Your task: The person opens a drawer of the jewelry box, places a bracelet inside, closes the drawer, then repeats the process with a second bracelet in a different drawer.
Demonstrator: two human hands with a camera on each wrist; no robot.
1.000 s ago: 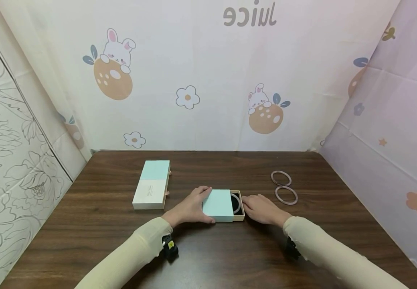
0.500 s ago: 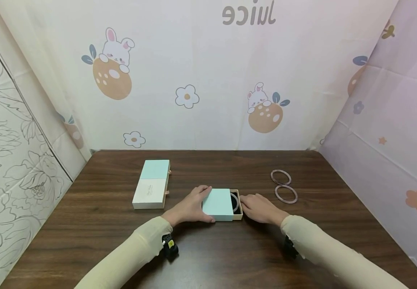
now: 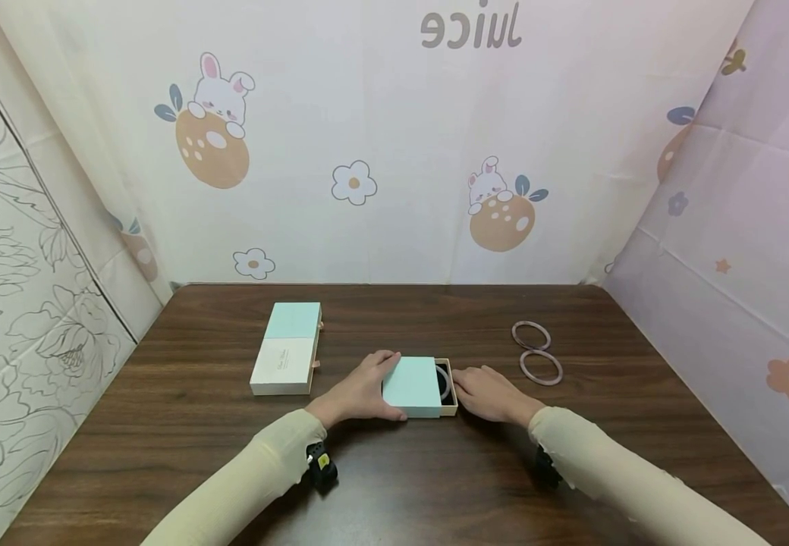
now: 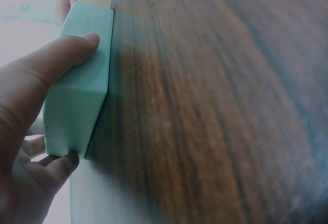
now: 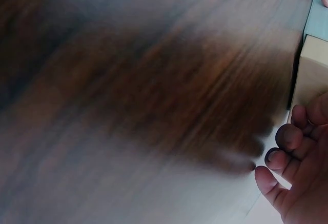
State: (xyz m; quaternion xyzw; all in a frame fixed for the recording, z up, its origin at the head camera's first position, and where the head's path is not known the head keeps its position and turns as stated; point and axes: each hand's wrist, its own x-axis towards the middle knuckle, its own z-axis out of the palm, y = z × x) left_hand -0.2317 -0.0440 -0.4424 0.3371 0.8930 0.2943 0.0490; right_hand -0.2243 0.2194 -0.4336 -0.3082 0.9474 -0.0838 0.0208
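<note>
And there was the left hand (image 3: pixel 362 387), clamped firmly on a mint box cover (image 3: pixel 411 387), thumb laid flat along the near side, fingers wrapped round toward the far one! The cover sat squarely inside that grip, flat on the table, and out of its far end, just to the right of the grip, poked a cream tray (image 3: pixel 449 411), only partly drawn out. Inside it, against a black lining (image 3: pixel 442 389), a pale ring (image 3: pixel 447 384) showed as a curve, the remainder hidden beneath the cover. Straight across from the grip, at the tray's outer end, came the right hand (image 3: pixel 493 393), fingers loosely bent and touching that end wall, wrapped round nothing that could be seen; the wrist view cut off part of the contact. Farther out, beyond the right hand and a little away from the person, two pinkish rings (image 3: pixel 543 382) lay on the wood, one behind the other, their edges meeting. Over on the left of the grip, well apart from it, a mint box (image 3: pixel 292 320) and a white box (image 3: pixel 284 366) stood end to end and touching, small tabs (image 3: pixel 315 365) sticking out on the side toward the hands. Under everything ran the dark wooden table (image 3: pixel 394 470), and behind rose a curtain (image 3: pixel 299 152) printed with rabbits, fruit and flowers.
</note>
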